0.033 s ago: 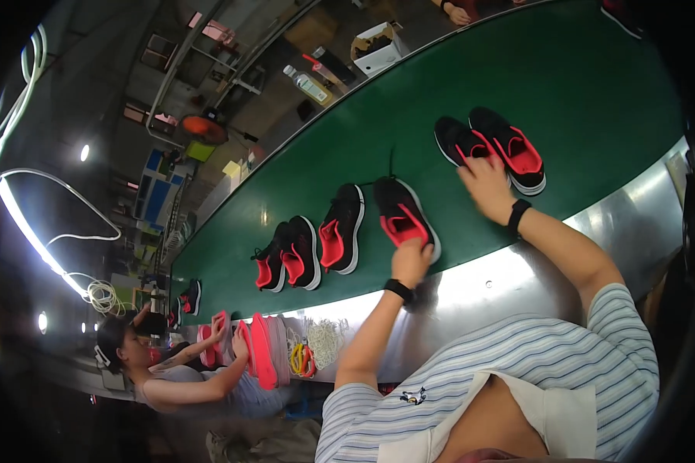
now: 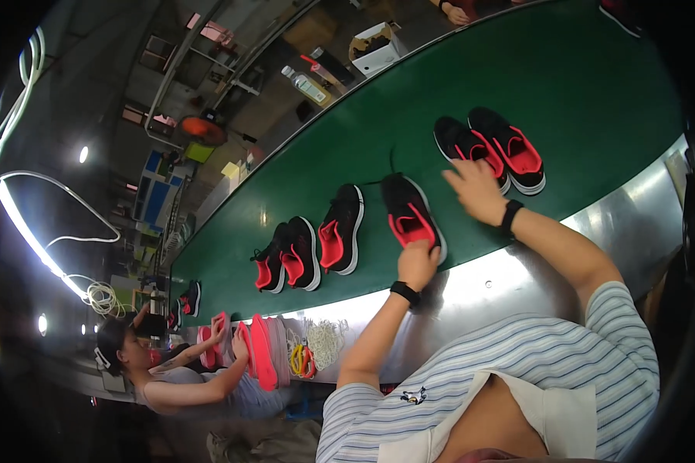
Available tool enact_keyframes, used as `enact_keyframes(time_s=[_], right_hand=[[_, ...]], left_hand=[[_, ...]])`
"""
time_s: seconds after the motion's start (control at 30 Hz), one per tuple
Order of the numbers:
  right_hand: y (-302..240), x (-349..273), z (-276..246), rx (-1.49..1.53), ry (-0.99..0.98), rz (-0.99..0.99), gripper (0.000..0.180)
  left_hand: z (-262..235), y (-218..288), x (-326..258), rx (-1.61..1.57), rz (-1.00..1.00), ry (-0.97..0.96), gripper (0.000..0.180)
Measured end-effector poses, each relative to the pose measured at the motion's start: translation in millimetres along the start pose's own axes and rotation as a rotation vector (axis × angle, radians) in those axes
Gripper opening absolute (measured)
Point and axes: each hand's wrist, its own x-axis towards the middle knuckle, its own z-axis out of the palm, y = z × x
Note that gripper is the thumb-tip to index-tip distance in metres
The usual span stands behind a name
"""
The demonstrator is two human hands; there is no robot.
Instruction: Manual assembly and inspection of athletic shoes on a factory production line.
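My left hand [image 2: 418, 263] is closed on the heel of a black sneaker [image 2: 398, 197] with a red lining and white sole. The sneaker rests on the green work surface with its toe pointing away, and a dark lace trails beyond the toe. To its right, my right hand [image 2: 476, 190] has its fingers spread and nothing in them. It hovers at the near side of a matching pair, the left sneaker [image 2: 454, 136] and the right sneaker [image 2: 489, 126]. The hand partly covers the left one's heel.
Left of my hands stand more sneakers [image 2: 347, 224] in a row on the green surface [image 2: 587, 85]. A metal edge [image 2: 486, 285] runs along my side. A co-worker [image 2: 177, 382] at left handles pink insoles [image 2: 262, 355], beside white laces [image 2: 324, 341]. A bottle [image 2: 307, 86] and white box [image 2: 378, 51] stand beyond.
The sneaker in my left hand has shifted slightly right. My right hand has moved a little left, off the pair, with its fingers spreading.
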Motion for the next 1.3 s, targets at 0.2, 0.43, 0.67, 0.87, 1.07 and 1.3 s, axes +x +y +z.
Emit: enact_keyframes(time_s=[0.2, 0.43, 0.67, 0.87, 1.07, 1.3], right_hand=[[-25.7, 58.5, 52.3, 0.104, -0.306, -0.288, 0.035], [-16.5, 44.1, 17.7, 0.458, -0.302, -0.020, 0.012], [-62.2, -24.6, -101.3, 0.452, -0.626, -0.290, 0.026], [-40.6, -5.8, -86.8, 0.220, -0.305, -0.580, 0.024], [-50.7, 27.1, -72.6, -0.414, -0.136, -0.311, 0.028], [-33.9, 27.3, -60.8, 1.509, -1.026, 0.755, 0.054]], left_hand=[[3.2, 36.5, 6.4, -0.023, -0.064, -0.114, 0.026], [-13.8, 42.8, -12.2, -0.934, -0.182, 0.149, 0.034], [-27.6, 59.4, 7.6, -1.863, -0.530, -0.109, 0.027], [-107.1, 84.7, 10.2, -1.620, -0.275, -0.362, 0.020], [-71.5, 42.1, 35.0, -0.928, -0.158, 0.140, 0.023], [-21.4, 29.7, 12.7, -0.385, -0.214, 0.143, 0.028]])
